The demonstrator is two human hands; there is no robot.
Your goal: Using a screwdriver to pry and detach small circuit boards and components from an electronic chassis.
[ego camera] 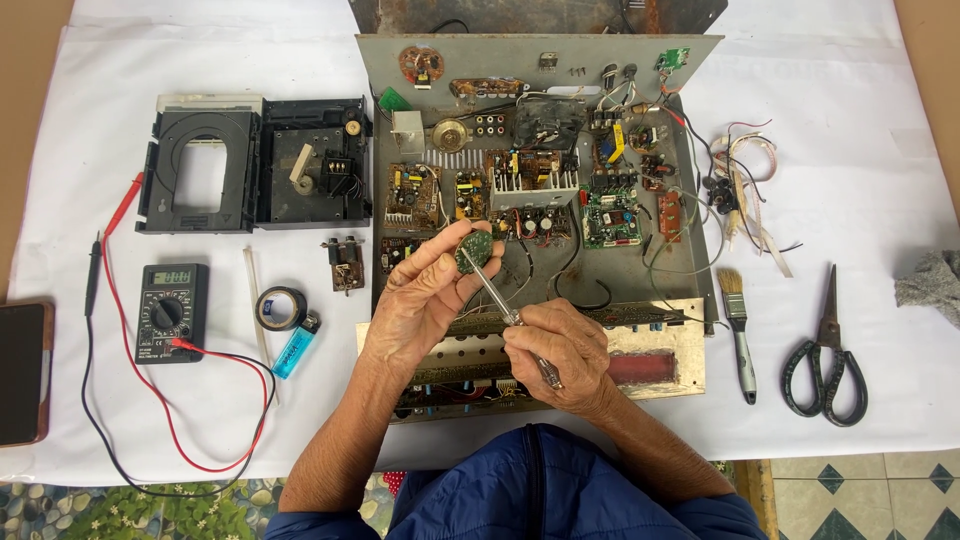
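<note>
My left hand (425, 295) pinches a small round green circuit board (472, 253) between thumb and fingers, held above an opened electronic chassis (670, 275). My right hand (565, 350) grips a metal screwdriver (500, 300) whose shaft slants up and left, its tip touching the small round board. Both hands hover over the front part of the chassis, just behind its gold-coloured front panel (660, 350). Several circuit boards (610, 215) and wires fill the chassis behind my hands.
Left of the chassis lie a black disc-drive mechanism (255, 165), a multimeter (172, 312) with red and black leads, a tape roll (281, 307), a blue lighter (297, 347) and a dark phone (22, 372). To the right are a paintbrush (738, 320), scissors (826, 355), loose wires (740, 185) and a grey rag (932, 285).
</note>
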